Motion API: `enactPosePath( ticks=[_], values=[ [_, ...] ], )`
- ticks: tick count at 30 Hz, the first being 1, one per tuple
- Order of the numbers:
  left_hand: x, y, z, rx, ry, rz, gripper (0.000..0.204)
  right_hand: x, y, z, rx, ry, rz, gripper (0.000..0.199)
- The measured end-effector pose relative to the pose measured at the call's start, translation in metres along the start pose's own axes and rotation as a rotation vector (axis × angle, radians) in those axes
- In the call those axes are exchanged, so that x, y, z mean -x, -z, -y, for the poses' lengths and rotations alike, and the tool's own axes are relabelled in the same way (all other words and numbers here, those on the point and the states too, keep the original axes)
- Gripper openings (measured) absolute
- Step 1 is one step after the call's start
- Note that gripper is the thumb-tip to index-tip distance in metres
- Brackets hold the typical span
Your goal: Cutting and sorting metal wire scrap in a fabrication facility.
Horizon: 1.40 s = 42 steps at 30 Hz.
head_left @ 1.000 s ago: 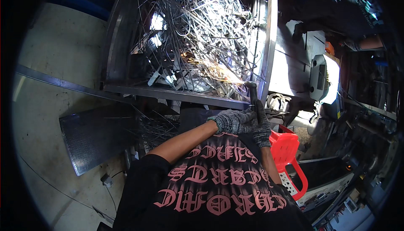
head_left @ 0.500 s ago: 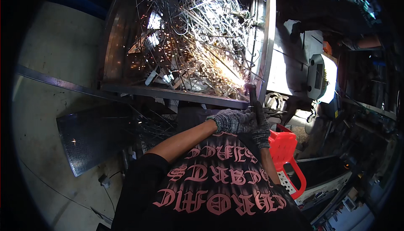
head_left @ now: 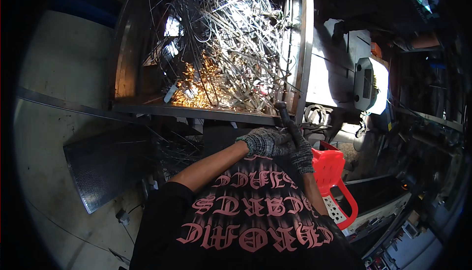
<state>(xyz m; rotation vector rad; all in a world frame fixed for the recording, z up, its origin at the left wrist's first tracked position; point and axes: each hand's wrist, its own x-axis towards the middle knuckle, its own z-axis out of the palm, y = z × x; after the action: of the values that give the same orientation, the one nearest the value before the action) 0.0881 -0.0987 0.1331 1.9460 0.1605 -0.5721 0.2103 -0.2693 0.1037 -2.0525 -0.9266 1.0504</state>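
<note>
Both my hands wear grey knitted gloves and close together at the near right corner of a metal-framed bin. My right hand [head_left: 301, 156] is wrapped round a dark, torch-like tool [head_left: 288, 120] with a rounded head. Pressed up beside it, my left hand [head_left: 268, 142] has its fingers at the same tool's handle. The tool points away from me, its head at the bin's front rim [head_left: 221, 116]. Inside the bin lies a tangle of thin metal strips and rods [head_left: 246, 29]. Orange sparks [head_left: 199, 85] glow over the scrap, left of the tool's head.
A red plastic chair [head_left: 328, 166] stands close to my right arm. A perforated dark metal sheet [head_left: 108, 169] lies at the left. Beyond the bin's right wall sits a white-and-grey machine box [head_left: 371, 85]. Another person's dark clothing [head_left: 393, 7] shows at the far right.
The bright glow at the tool's head has gone out, and the spark stream has become a scattered patch farther left. The tool's head has shifted slightly left in view, along with the bin.
</note>
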Motion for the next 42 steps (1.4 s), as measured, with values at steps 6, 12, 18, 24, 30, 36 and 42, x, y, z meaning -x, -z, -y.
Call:
enactPosePath(
  ticks=[6,12,18,24,30,36,42],
  values=[
    [-0.002,-0.017,0.012,0.008,-0.058,-0.087,0.061,0.006,-0.007,-0.012,0.01,0.11,-0.114,0.066],
    [0.0,-0.018,0.011,-0.012,-0.122,-0.156,0.064,0.012,-0.009,-0.017,0.004,0.009,-0.127,0.062],
    [0.002,-0.016,0.012,0.021,-0.061,-0.096,0.062,0.013,-0.005,-0.017,0.049,0.076,-0.092,0.063],
    [0.002,-0.017,0.02,0.095,-0.158,-0.213,0.059,0.006,0.001,0.001,0.077,0.053,-0.107,0.063],
    [0.023,0.01,0.041,0.254,0.16,-0.271,0.054,-0.009,0.002,0.006,0.009,0.027,-0.224,0.065],
    [0.027,0.054,0.102,0.255,0.473,-0.962,0.061,-0.022,0.028,0.003,-0.18,-0.036,-0.298,0.074],
    [-0.019,0.139,0.138,-0.378,0.373,-1.328,0.066,-0.028,0.048,0.029,-0.074,-0.25,-0.285,0.078]
  ],
)
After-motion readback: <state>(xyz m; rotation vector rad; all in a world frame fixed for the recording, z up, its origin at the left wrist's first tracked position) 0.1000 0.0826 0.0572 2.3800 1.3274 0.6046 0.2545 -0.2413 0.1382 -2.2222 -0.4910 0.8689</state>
